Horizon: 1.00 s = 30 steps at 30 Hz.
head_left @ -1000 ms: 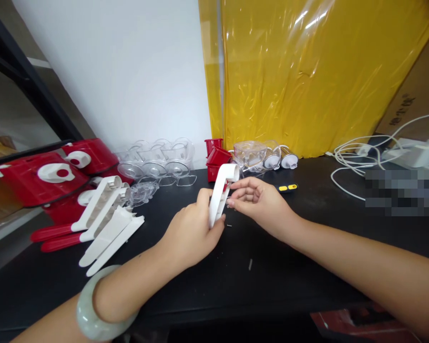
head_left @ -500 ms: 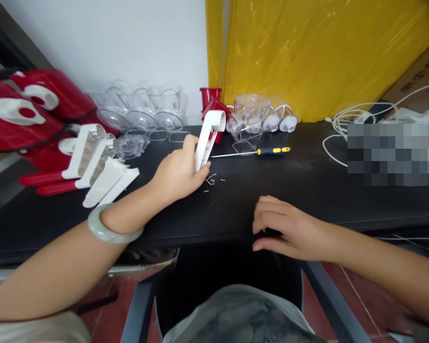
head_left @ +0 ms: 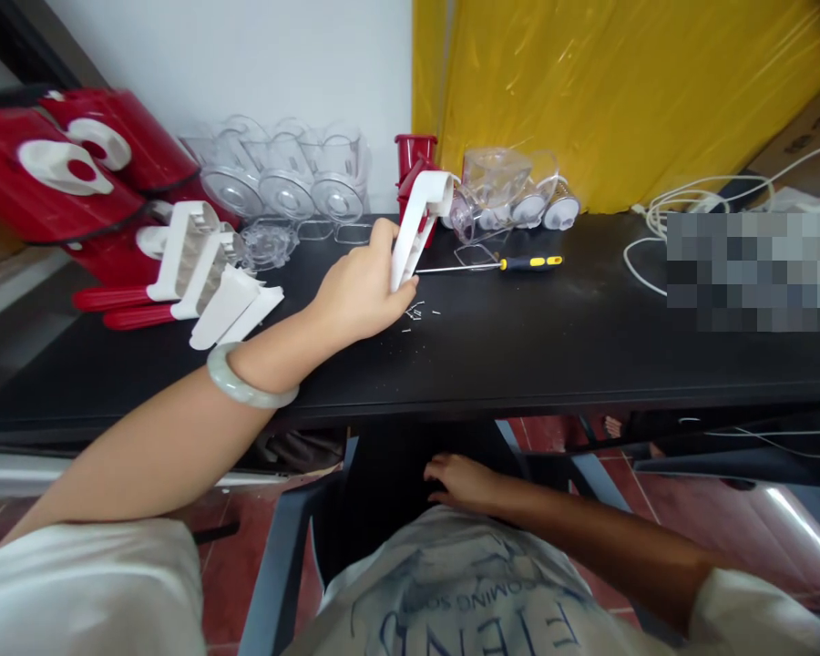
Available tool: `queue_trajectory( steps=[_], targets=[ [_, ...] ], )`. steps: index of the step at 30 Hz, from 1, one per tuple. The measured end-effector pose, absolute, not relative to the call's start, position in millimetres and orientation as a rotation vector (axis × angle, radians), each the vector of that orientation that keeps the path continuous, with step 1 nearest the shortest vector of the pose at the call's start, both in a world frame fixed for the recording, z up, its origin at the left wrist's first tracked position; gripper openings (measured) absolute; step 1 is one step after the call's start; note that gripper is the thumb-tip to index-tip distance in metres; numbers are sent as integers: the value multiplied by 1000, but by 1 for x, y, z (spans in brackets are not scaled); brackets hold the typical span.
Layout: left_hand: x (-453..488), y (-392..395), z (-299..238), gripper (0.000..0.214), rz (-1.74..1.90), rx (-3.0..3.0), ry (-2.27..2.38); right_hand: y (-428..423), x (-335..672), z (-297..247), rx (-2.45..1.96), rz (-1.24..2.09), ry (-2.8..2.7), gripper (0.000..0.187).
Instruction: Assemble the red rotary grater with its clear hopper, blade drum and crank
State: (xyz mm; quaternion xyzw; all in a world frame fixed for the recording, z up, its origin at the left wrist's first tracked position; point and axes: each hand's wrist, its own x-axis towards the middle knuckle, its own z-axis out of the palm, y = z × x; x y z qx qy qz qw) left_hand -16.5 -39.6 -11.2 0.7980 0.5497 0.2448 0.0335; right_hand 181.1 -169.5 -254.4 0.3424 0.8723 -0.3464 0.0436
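Note:
My left hand is closed around a white plastic handle part, held upright above the black table, its rounded hollow end at the top. Small loose screws lie on the table just right of that hand. Behind them, a screwdriver with a black and yellow handle lies flat, its shaft pointing left toward the white part. Below the table's front edge, over my lap, is my right hand, with nothing in it and its fingers loosely bent and apart.
Red machine housings and white pieces with red handles crowd the left. Clear plastic cups line the wall. Red funnel-like parts and white-capped drums stand behind. White cables lie at right.
My right hand has dropped from the table's front edge to my lap, moving down and left. My left hand still grips the white part; the view has shifted slightly.

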Motion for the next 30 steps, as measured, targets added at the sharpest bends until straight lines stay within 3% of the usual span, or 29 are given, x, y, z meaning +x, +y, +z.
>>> queue_trajectory(
  steps=[8, 13, 25, 30],
  targets=[
    [-19, -39, -11, 51, 754, 2464, 1701, -162, 178, -263, 1069, -619, 2747, 40],
    [-18, -39, -10, 49, 722, 2446, 1718, -162, 179, -266, 1012, -516, 2752, 15],
    [-23, -38, -4, 36, 636, 2430, 1731, -166, 166, -326, 867, -157, 2943, 11],
    [-26, -39, -4, 33, 639, 2410, 1708, -156, 153, -341, 805, 2, 3038, 24]
  ],
)
